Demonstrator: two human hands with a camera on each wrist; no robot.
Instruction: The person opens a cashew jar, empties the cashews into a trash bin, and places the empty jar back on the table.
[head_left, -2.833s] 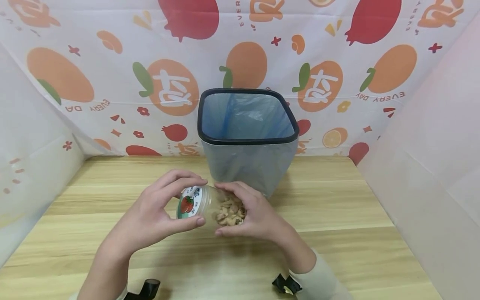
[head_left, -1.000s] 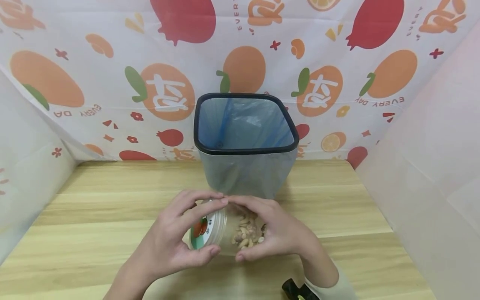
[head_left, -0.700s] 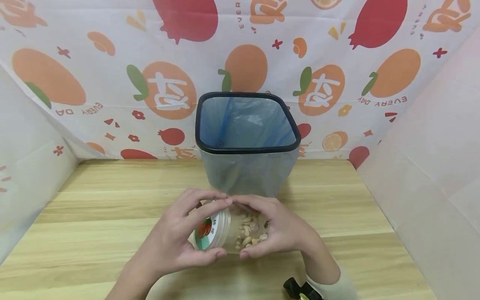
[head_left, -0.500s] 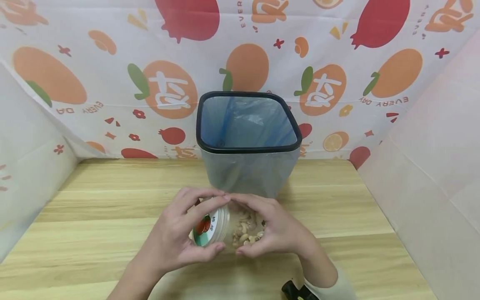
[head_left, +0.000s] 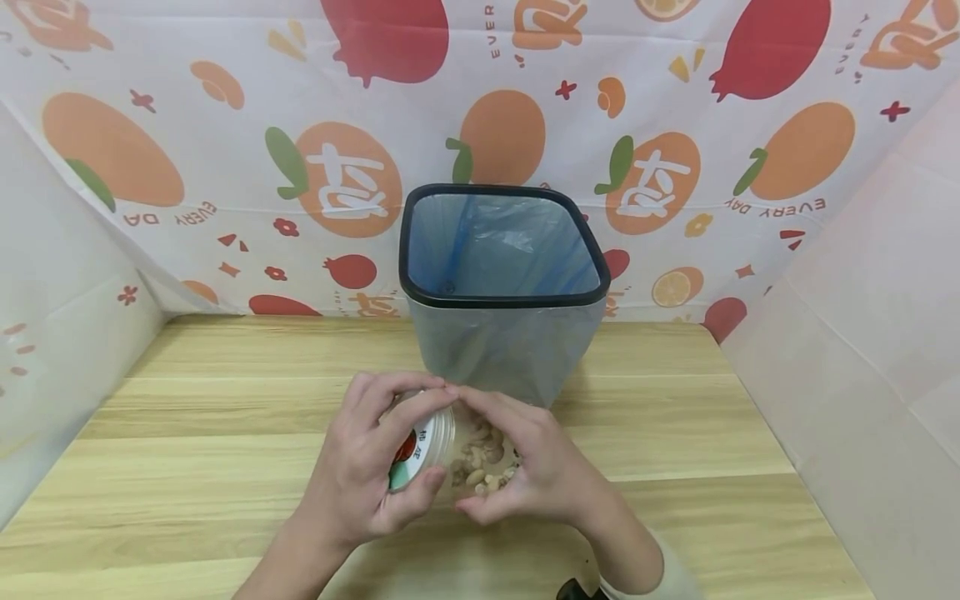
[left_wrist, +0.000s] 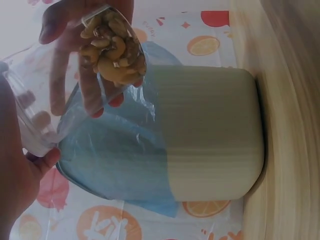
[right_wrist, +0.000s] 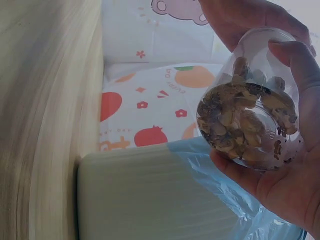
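A clear plastic jar [head_left: 467, 433] lies tilted on its side between both hands, raised in front of a waste bin. Cashews and other nuts [left_wrist: 117, 50] sit at its base end. My left hand [head_left: 352, 467] grips the screw lid [head_left: 422, 454], which carries a white and green label with a red fruit picture. The lid is on the jar's mouth. My right hand [head_left: 547, 462] wraps round the jar's base end, its fingers spread over the clear wall in the left wrist view. The fingertips of both hands meet above the jar.
A bin with a black rim [head_left: 504, 302] and a bluish bag liner stands behind the hands on the wood-grain table [head_left: 172, 433]. A fruit-print cloth [head_left: 247, 175] hangs behind it, with white sheets at both sides. A black strap piece [head_left: 573, 590] shows by the right wrist.
The hands and jar have come closer to the body and a little right since the first frame. Over the last second the left hand's fingers and thumb have turned on the lid.
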